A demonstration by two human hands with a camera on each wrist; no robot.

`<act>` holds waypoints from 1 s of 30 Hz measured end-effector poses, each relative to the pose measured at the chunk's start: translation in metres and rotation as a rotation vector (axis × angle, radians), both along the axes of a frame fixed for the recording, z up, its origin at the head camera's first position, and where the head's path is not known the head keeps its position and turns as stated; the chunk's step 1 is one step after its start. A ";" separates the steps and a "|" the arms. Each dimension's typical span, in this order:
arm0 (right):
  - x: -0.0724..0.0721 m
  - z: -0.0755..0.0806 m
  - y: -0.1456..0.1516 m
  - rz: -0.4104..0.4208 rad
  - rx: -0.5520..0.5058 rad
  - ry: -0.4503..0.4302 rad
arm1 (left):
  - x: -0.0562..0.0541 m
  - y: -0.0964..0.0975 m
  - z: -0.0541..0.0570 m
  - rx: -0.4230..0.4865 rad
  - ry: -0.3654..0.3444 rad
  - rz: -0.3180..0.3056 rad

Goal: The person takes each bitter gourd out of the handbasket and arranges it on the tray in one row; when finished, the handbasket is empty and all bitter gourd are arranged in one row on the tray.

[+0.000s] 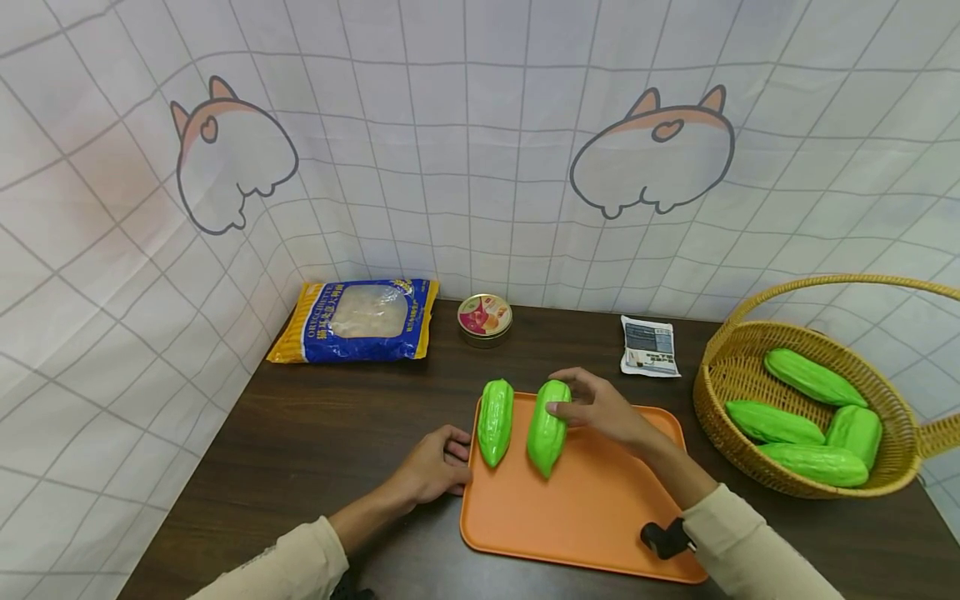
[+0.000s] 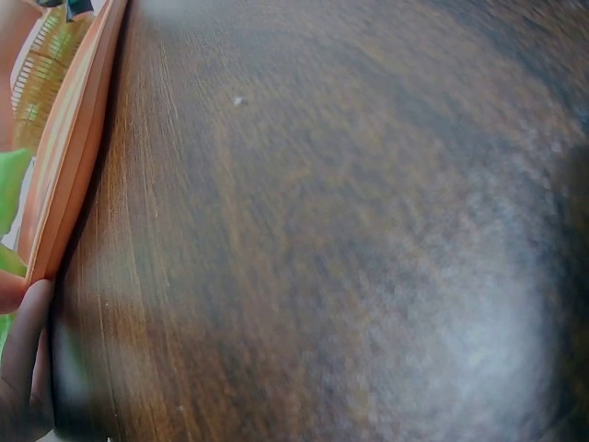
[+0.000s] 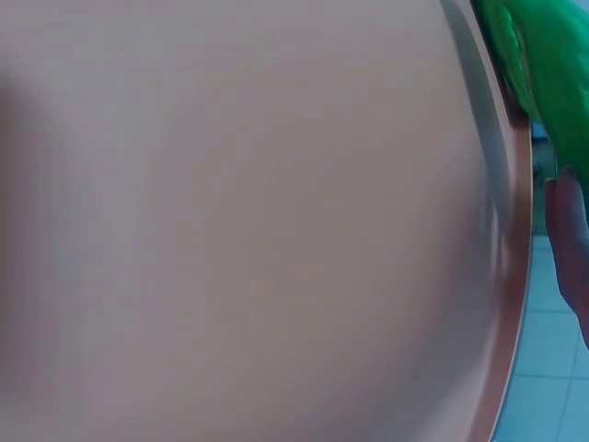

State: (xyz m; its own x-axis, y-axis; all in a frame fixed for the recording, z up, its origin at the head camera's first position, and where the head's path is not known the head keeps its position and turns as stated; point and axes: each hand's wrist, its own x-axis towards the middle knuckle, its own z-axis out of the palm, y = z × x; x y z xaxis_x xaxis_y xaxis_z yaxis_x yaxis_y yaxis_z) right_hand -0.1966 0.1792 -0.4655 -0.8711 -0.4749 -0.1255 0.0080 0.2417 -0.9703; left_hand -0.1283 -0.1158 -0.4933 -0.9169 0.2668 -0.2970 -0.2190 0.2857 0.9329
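In the head view an orange tray (image 1: 577,508) lies on the table. My left hand (image 1: 437,465) is at its left edge; the left wrist view shows my thumb and a finger pinching the tray rim (image 2: 69,184). With thumb and fingers, my right hand (image 1: 600,407) grips a glossy green, gourd-shaped vegetable (image 1: 547,433), pointed at its near end, over the upper middle of the tray. A second green vegetable (image 1: 496,421) lies lengthwise along the tray's left side. The right wrist view catches only part of the green vegetable (image 3: 557,69) and a finger.
A wicker basket (image 1: 708,408) with a tall handle stands at the right, holding several green vegetables. Along the back are a blue-and-yellow pasta bag (image 1: 367,321), a round tin (image 1: 485,320) and a small white packet (image 1: 648,347). A patterned curtain (image 1: 510,150) hangs behind the table.
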 end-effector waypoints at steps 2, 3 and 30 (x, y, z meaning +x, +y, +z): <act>0.000 -0.001 -0.002 -0.006 0.011 -0.007 | 0.000 0.000 0.000 -0.006 -0.002 -0.001; 0.000 -0.001 -0.002 -0.008 0.019 -0.005 | 0.000 0.000 0.000 -0.009 -0.003 -0.002; 0.001 -0.004 -0.032 -0.144 0.137 -0.009 | -0.001 0.001 0.001 -0.036 -0.006 -0.009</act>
